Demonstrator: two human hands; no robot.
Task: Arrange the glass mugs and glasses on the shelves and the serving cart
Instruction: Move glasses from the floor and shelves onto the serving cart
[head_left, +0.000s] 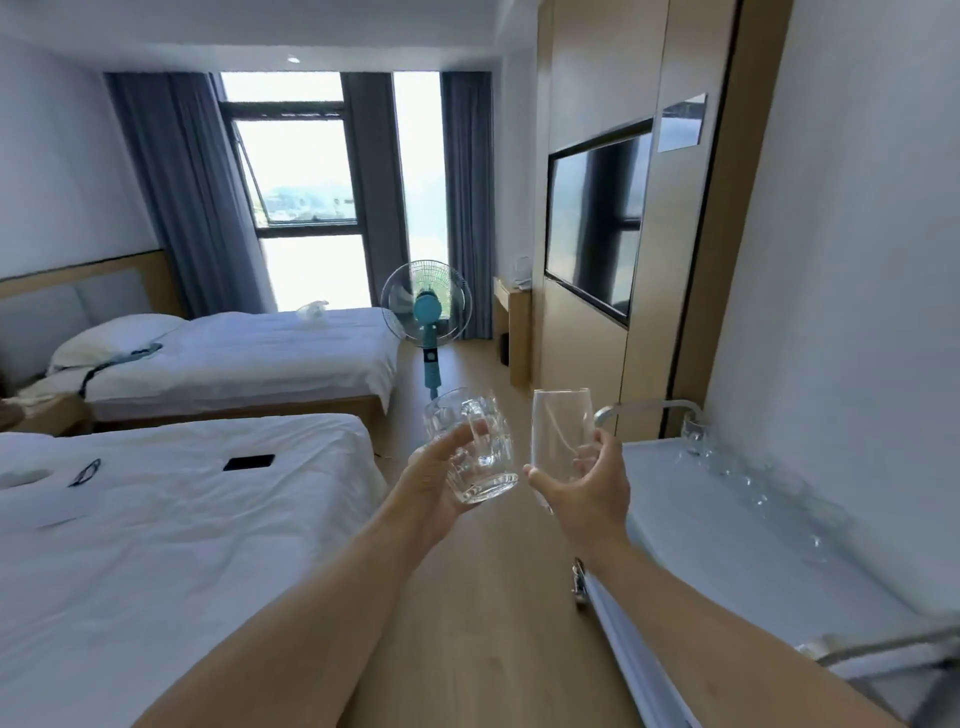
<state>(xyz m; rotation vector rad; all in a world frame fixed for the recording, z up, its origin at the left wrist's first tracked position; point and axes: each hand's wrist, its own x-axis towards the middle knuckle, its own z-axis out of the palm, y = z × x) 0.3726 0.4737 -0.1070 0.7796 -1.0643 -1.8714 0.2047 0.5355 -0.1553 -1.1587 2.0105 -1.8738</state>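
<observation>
Two glasses in hand, both held in the air over the wood floor (483, 623) between the near bed (182, 519) and the serving cart (727, 545). Left hand (441, 488): grip closed around a faceted glass mug (475, 449), fingers wrapped over its side wall, mug tipped so the thick base points down and to the right. Right hand (584, 491): grip closed around the lower part of a tall plain glass (561, 431), held nearly upright, rim on top. The two glasses are just beside each other; cannot tell whether they touch.

Handling, as a judgement: the mug looks thick-walled, so heavier and stiff, and its facets should give the fingers some purchase. The tall glass looks thin-walled, light, smooth and slippery, the more fragile of the two; best held low around the body, not by the rim. Both would chip on glass-to-glass contact.

Cart top carries a row of clear glasses (748, 483) along the wall side, hard to count through the glare. Setting down beside them calls for a slow, vertical approach with a gap kept from the row
</observation>
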